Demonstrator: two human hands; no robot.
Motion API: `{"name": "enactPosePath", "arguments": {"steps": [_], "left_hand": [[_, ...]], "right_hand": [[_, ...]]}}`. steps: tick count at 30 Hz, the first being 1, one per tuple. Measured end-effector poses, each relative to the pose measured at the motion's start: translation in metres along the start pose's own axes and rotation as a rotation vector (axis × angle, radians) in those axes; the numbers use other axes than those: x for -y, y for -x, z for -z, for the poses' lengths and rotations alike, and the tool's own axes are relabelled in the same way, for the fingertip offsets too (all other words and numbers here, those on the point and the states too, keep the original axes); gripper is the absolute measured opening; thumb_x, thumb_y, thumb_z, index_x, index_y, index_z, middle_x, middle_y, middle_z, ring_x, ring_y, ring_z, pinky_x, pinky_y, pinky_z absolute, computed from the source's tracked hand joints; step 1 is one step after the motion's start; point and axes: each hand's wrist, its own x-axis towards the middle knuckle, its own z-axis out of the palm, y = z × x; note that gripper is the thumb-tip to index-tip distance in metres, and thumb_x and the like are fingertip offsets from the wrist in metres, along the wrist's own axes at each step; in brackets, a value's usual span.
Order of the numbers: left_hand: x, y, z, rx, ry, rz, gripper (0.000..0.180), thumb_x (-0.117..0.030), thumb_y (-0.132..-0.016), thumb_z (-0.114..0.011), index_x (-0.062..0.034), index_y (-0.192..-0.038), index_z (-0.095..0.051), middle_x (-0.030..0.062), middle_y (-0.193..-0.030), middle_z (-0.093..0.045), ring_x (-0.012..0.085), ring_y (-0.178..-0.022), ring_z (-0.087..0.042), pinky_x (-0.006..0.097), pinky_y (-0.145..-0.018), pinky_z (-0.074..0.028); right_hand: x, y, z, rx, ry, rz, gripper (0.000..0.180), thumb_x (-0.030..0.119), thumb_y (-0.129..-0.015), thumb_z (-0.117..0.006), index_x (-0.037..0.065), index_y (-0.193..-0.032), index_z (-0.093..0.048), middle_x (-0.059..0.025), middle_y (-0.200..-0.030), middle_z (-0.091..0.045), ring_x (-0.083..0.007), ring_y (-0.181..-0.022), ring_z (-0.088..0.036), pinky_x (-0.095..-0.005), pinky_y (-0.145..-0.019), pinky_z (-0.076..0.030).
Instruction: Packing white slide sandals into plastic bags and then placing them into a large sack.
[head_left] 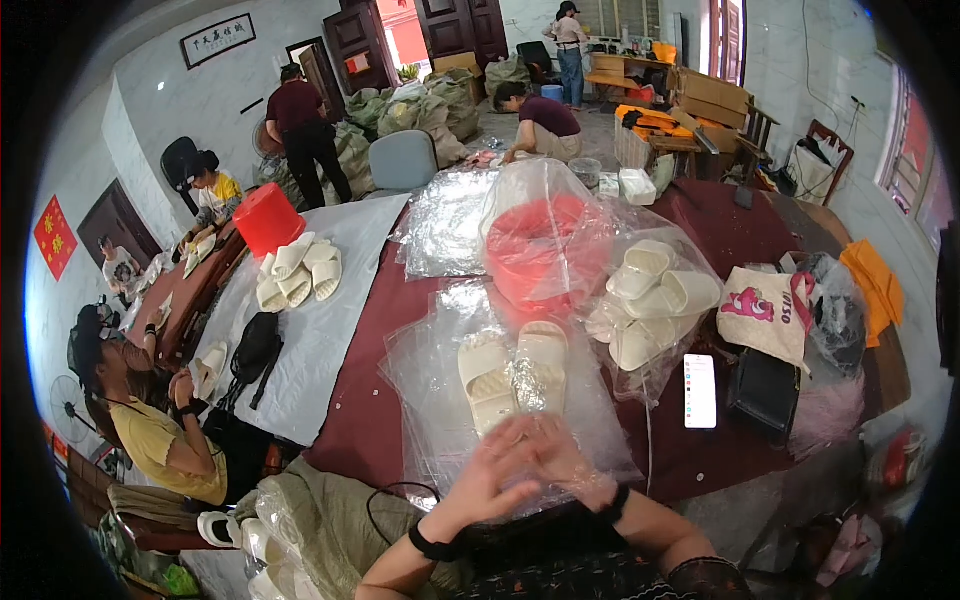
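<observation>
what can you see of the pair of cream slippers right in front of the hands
The pair of cream slippers lies side by side, soles down, on a stack of clear plastic bags on the dark red table. They look like soft moulded foam slides with a broad strap and textured footbed. The right one seems partly covered by shiny clear film. The left hand and right hand, blurred, are just short of their near ends; contact cannot be told.

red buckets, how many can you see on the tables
2. One red bucket stands upside down at the far end of the grey-covered table, left of centre. The other red bucket sits inside a clear plastic bag beyond the cream slippers. Others may be hidden.
</observation>
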Motion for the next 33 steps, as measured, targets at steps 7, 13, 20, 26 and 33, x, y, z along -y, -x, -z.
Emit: {"name": "enactPosePath", "arguments": {"steps": [7,13,20,26,33], "left_hand": [[0.06,0.034,-0.007,-0.298,-0.413,0.838,0.088,-0.046,-0.071,-0.078,-0.0029,-0.137,-0.039,0.029,-0.121,-0.05,0.0437,-0.109,-0.053,0.046,-0.088,-0.047],[0.075,0.038,-0.013,-0.211,-0.408,0.882,0.098,-0.046,-0.066,-0.081,-0.0008,-0.138,-0.034,0.0266,-0.113,-0.055,0.042,-0.103,-0.057,0.046,-0.082,-0.05],[0.08,0.043,-0.02,-0.197,-0.465,0.891,0.096,-0.041,-0.065,-0.082,-0.0036,-0.139,-0.033,0.0246,-0.111,-0.056,0.04,-0.098,-0.061,0.046,-0.079,-0.051],[0.083,0.036,-0.023,-0.177,-0.439,0.888,0.097,-0.041,-0.065,-0.082,-0.0076,-0.141,-0.033,0.0244,-0.111,-0.056,0.0405,-0.099,-0.06,0.046,-0.08,-0.05],[0.086,0.043,-0.023,-0.192,-0.416,0.903,0.096,-0.043,-0.065,-0.081,-0.0088,-0.141,-0.034,0.0239,-0.111,-0.056,0.0404,-0.098,-0.061,0.047,-0.079,-0.051]], "right_hand": [[0.086,0.047,0.104,0.572,-0.626,-0.174,0.03,0.007,-0.087,-0.064,0.001,-0.116,-0.063,-0.0129,-0.096,-0.069,-0.0228,-0.101,-0.064,-0.0327,-0.086,-0.05],[0.032,0.007,0.162,-0.537,-0.002,-0.301,0.035,0.014,-0.075,-0.076,0.001,-0.105,-0.064,-0.0144,-0.108,-0.064,-0.0262,-0.091,-0.062,-0.0337,-0.076,-0.049],[-0.065,-0.131,0.257,-0.745,0.64,-0.041,0.1,0.027,-0.064,-0.084,0.002,-0.143,-0.028,-0.0234,-0.148,-0.028,-0.0392,-0.137,-0.027,-0.0484,-0.112,-0.025],[-0.099,-0.155,0.256,-0.273,0.565,-0.332,0.127,0.06,-0.057,-0.08,0.0,-0.148,-0.016,-0.025,-0.134,-0.048,-0.0425,-0.124,-0.045,-0.0584,-0.11,-0.019],[-0.08,-0.053,0.17,0.213,0.86,-0.25,0.135,0.078,-0.045,-0.071,-0.003,-0.144,-0.028,-0.0271,-0.141,-0.039,-0.0421,-0.136,-0.03,-0.0668,-0.109,-0.01]]}}
